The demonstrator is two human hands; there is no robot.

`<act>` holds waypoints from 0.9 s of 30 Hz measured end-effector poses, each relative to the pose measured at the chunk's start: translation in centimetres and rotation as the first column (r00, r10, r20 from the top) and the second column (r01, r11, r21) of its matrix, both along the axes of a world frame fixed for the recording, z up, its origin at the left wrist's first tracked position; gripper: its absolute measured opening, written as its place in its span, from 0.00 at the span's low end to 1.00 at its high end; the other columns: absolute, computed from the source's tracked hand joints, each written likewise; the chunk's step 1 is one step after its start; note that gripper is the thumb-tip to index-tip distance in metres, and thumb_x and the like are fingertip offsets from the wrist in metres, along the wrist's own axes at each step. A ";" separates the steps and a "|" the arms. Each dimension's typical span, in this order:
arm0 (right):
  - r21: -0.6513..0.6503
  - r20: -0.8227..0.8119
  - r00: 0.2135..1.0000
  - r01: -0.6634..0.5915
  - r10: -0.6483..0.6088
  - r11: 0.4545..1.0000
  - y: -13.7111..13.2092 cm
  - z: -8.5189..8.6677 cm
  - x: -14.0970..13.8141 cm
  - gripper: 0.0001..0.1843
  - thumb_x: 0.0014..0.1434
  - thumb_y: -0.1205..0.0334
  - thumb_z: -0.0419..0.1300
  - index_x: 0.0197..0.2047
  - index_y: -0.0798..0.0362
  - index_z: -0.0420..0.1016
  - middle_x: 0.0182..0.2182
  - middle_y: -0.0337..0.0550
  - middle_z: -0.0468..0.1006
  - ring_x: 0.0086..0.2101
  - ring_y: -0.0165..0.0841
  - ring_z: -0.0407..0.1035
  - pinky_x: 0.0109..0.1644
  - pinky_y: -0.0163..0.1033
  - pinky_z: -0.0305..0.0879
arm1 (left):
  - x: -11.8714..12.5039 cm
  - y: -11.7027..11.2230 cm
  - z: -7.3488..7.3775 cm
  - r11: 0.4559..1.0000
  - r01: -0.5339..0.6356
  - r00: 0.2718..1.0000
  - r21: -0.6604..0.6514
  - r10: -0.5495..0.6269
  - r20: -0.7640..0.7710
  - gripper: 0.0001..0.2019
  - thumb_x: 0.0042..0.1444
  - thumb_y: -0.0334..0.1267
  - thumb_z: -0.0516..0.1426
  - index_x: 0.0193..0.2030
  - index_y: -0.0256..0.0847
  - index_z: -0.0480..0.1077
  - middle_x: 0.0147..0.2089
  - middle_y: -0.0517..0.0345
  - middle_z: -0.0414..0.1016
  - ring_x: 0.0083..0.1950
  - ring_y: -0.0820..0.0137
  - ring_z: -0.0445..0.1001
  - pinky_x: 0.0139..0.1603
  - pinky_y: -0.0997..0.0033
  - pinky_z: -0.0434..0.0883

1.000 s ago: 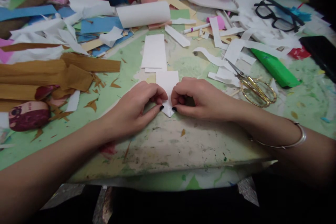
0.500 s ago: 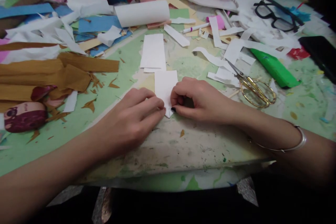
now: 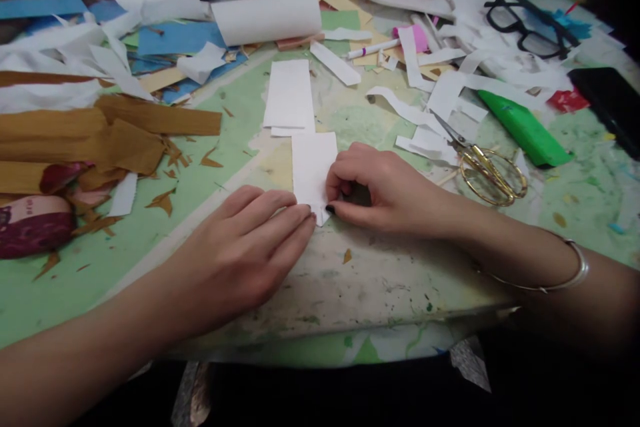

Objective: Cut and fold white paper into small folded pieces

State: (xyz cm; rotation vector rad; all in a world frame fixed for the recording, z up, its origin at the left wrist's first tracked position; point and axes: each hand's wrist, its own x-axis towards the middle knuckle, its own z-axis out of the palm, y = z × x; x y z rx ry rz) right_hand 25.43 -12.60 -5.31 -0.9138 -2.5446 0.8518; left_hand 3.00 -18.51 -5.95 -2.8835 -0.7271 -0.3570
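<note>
A small white piece of paper [image 3: 314,163] lies on the table in front of me, its lower end narrowed and creased between my hands. My left hand [image 3: 257,247] has its fingers pressed together, the fingertips on the paper's lower left edge; its thumb is hidden. At the lower right edge, my right hand [image 3: 377,187] pinches the paper between thumb and curled fingers. Just beyond, a larger stack of white paper pieces [image 3: 289,93] touches or nearly touches the far end of the held piece.
Gold-handled scissors [image 3: 493,173] lie right of my right hand, near a green wrapped packet [image 3: 523,127], a black phone [image 3: 607,107] and glasses [image 3: 530,27]. Brown crepe paper [image 3: 55,140] and a dark red object [image 3: 35,227] lie left. A white roll [image 3: 270,19] rests behind.
My left hand has shifted slightly down, and its fingers lie straighter against the paper's edge. The right hand keeps its pinch almost unmoved. The view has turned slightly.
</note>
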 end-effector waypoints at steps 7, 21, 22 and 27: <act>0.003 0.006 1.000 -0.014 0.014 1.000 0.1 -0.1 0.0 0.03 0.54 0.71 0.55 0.30 0.55 0.67 0.28 0.41 0.70 0.33 0.32 0.59 0.39 0.37 0.52 | 0.4 0.0 0.4 1.000 0.026 1.000 0.018 -0.026 -0.011 0.13 0.63 0.28 0.48 0.51 0.30 0.67 0.49 0.40 0.75 0.53 0.54 0.71 0.51 0.53 0.68; 0.050 0.014 1.000 -0.008 0.007 0.999 0.2 -0.5 -0.2 0.03 0.54 0.71 0.55 0.29 0.55 0.67 0.27 0.40 0.70 0.31 0.30 0.58 0.38 0.36 0.52 | 0.5 0.2 0.5 0.999 0.044 0.999 -0.010 -0.044 0.015 0.14 0.64 0.29 0.45 0.51 0.32 0.69 0.50 0.45 0.75 0.52 0.60 0.72 0.51 0.57 0.69; 0.050 0.015 1.000 -0.005 0.004 0.999 0.2 -0.5 -0.2 0.03 0.54 0.71 0.55 0.29 0.55 0.68 0.27 0.40 0.70 0.31 0.30 0.59 0.38 0.36 0.52 | 0.5 0.2 0.6 0.999 0.044 0.999 -0.010 -0.043 0.013 0.14 0.64 0.28 0.45 0.51 0.32 0.69 0.50 0.45 0.75 0.52 0.60 0.72 0.51 0.57 0.69; 0.031 0.021 1.000 0.020 -0.021 0.999 0.1 -0.4 -0.2 0.03 0.53 0.70 0.57 0.29 0.55 0.68 0.27 0.40 0.71 0.32 0.30 0.60 0.38 0.36 0.53 | 0.7 0.1 0.0 0.998 0.021 0.999 -0.054 -0.018 0.051 0.15 0.63 0.27 0.46 0.52 0.29 0.68 0.48 0.43 0.75 0.52 0.58 0.71 0.50 0.57 0.71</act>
